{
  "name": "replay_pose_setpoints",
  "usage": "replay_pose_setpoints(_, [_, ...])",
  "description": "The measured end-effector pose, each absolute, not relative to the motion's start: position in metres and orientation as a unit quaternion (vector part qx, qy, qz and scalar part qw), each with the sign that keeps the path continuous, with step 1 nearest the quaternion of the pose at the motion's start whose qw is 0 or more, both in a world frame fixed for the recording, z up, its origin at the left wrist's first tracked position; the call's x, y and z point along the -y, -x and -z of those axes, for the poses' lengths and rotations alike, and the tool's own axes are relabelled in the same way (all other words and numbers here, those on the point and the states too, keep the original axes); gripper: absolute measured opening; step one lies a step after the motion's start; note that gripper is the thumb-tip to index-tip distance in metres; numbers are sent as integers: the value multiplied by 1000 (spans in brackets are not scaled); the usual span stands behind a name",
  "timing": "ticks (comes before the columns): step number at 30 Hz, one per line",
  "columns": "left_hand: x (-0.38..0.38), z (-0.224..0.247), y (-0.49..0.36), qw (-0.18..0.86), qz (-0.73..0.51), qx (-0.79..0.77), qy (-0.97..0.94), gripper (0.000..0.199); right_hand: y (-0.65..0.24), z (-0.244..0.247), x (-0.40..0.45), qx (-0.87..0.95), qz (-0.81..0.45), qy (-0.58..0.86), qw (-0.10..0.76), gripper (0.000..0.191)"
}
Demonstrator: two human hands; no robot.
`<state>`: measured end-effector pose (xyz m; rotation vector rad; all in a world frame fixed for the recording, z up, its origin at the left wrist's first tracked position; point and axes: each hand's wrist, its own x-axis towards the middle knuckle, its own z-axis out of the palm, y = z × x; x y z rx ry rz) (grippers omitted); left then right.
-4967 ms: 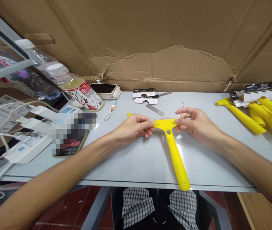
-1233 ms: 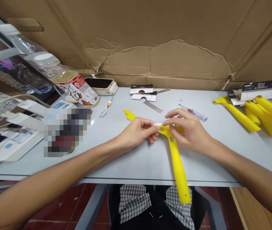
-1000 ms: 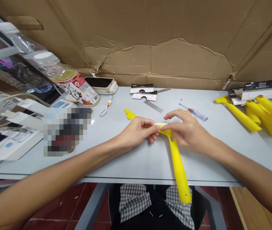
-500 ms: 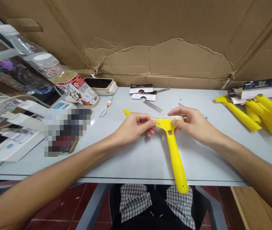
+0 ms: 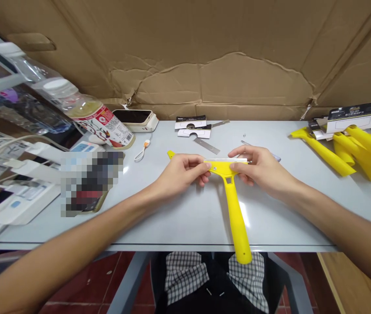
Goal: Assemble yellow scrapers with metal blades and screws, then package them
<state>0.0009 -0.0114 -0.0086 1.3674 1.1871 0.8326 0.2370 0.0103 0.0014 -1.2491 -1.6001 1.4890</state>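
Pointing lengthwise toward lap [image 5: 187, 279], handle [image 5: 236, 218] nearest, yellow scraper [image 5: 223, 169] pinched by left hand [image 5: 183, 171] and right hand [image 5: 260, 165]

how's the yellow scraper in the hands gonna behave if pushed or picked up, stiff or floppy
The yellow scraper is probably stiff, since its handle runs straight with no visible bend. It looks like plastic, so likely light. Its wide flat head should discourage rolling.
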Motion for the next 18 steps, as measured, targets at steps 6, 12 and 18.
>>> replay_pose_setpoints(6, [13,17,-7,576,-420,-483,-509,24,-235,7,-11,584,-575,442,364,31])
replay_pose_setpoints(12, [30,18,-17,491,-457,-488,-558,68,-230,14,-11,515,-611,433,418,30])
replay_pose_setpoints(18, [43,21,-21,372,-374,-510,-679,70,-224,14,-4,468,-647,419,433,38])
